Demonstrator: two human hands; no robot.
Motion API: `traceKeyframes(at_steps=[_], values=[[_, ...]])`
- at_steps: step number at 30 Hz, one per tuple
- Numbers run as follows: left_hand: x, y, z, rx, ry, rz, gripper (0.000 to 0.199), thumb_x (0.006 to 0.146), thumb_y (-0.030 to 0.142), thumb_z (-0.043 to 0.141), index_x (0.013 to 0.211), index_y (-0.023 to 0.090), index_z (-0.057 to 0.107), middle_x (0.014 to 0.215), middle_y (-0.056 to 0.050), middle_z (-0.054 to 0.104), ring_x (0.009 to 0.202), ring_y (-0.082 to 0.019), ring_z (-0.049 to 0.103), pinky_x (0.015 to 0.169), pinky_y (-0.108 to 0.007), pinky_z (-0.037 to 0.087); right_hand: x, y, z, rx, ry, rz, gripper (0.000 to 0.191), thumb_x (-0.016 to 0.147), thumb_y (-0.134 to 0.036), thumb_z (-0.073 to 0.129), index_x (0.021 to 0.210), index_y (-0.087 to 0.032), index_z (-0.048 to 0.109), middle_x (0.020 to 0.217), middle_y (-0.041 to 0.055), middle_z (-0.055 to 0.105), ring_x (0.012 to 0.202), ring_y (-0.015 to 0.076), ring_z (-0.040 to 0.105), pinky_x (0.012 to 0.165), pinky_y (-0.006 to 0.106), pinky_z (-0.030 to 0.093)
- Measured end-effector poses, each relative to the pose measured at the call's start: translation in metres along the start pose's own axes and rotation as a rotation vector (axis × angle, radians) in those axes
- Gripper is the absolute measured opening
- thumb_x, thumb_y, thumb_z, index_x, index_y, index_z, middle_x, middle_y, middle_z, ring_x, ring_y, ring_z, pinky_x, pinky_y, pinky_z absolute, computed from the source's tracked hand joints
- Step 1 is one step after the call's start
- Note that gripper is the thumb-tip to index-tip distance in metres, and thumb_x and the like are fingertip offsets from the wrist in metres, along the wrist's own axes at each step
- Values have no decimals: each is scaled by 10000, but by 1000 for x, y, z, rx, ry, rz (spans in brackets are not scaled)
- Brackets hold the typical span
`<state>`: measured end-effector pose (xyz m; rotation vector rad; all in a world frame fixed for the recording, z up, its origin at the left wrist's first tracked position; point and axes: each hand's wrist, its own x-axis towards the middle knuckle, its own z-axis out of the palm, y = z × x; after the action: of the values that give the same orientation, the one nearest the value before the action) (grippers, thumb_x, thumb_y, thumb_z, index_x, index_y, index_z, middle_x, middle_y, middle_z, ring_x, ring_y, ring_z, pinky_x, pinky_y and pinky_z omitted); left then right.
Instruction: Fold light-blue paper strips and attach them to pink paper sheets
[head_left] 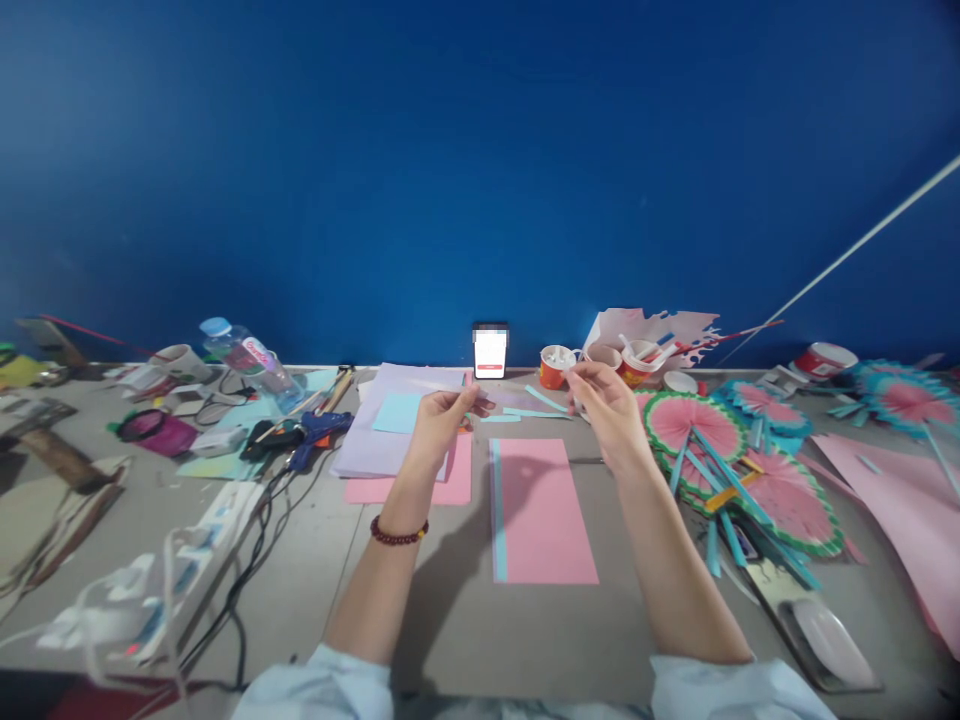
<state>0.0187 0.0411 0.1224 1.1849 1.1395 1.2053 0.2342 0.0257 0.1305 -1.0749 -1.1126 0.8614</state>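
Note:
My left hand (444, 420) is raised over the table, thumb and fingers pinched together. Whatever lies in that pinch, if anything, is too small to make out. Level with it on the right, my right hand (609, 410) has its fingertips closed in a pinch too, their content unclear. Between and below the hands lies a pink paper sheet (544, 510) with a light blue strip (499, 510) along its left edge. Loose blue paper strips (546, 400) lie beyond the sheet, between my hands. Left of it, lilac paper (379, 420) and a blue square (396, 412) overlap more pink paper.
A lit phone (490, 355) stands at the wall. Paper cups (555, 372) stand behind my right hand. Pink-and-green paper fans (694, 425) and a computer mouse (829, 640) lie right. At left are a glue gun (319, 435), bottle (255, 360), cables and power strip (199, 565).

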Motion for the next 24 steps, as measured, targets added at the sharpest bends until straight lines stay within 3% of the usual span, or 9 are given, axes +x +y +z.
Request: traceKeyframes(at_steps=[6,10,16,24], values=[[1,-2,-2,73,47,30,384,729,506,694,691,128,750,709,-111,731,679,-188,664,516,-224,437,-4,-13,-17,-91,50,-3,279,736,-443,717,833,-202,614,642,-5,564,481,96,462,404,229,349],[-1,-2,-1,108,32,60,377,762,504,662,738,142,765,769,-114,743,760,-204,681,536,-219,449,-13,-21,-8,-152,-135,85,310,721,-467,715,811,-189,612,669,4,598,419,78,456,382,231,343],[-4,-2,2,138,22,85,347,751,480,682,700,146,757,754,-100,745,715,-195,677,536,-222,459,-24,-19,14,-240,-422,186,327,747,-496,670,789,-176,614,524,-47,491,413,65,366,401,220,251],[-9,2,7,132,-97,101,355,761,479,670,698,142,762,710,-94,737,721,-212,682,581,-247,489,-21,-5,17,-234,-496,260,388,712,-548,685,754,-170,607,467,-97,319,446,59,234,443,227,175]])
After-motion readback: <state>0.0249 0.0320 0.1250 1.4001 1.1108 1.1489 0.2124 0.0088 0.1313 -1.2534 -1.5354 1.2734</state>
